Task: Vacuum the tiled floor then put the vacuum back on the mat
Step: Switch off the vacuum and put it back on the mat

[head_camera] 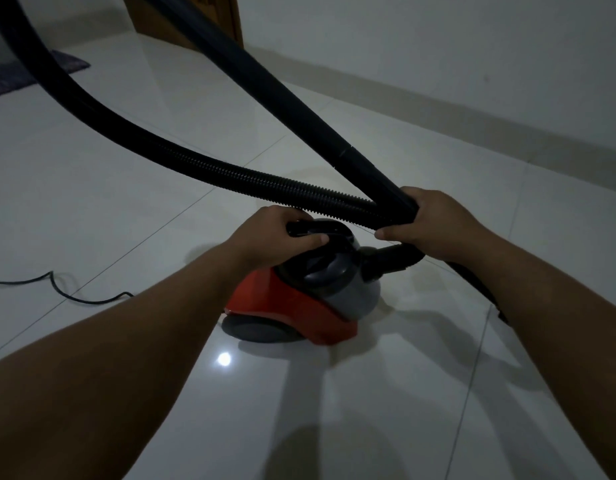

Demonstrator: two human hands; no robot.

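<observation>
Left hand (pixel 275 237) grips my vacuum (pixel 299 292) by its handle (pixel 310 230) to carry it; right hand (pixel 438 223) bundles hose (pixel 195 161) and tube (pixel 299 109) together; mat (pixel 29 74) well apart

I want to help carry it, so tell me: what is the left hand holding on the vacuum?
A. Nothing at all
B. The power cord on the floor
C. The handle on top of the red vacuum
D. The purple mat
C: the left hand is wrapped around the black handle on top of the red vacuum, while the right hand grips the wand and hose together.
</observation>
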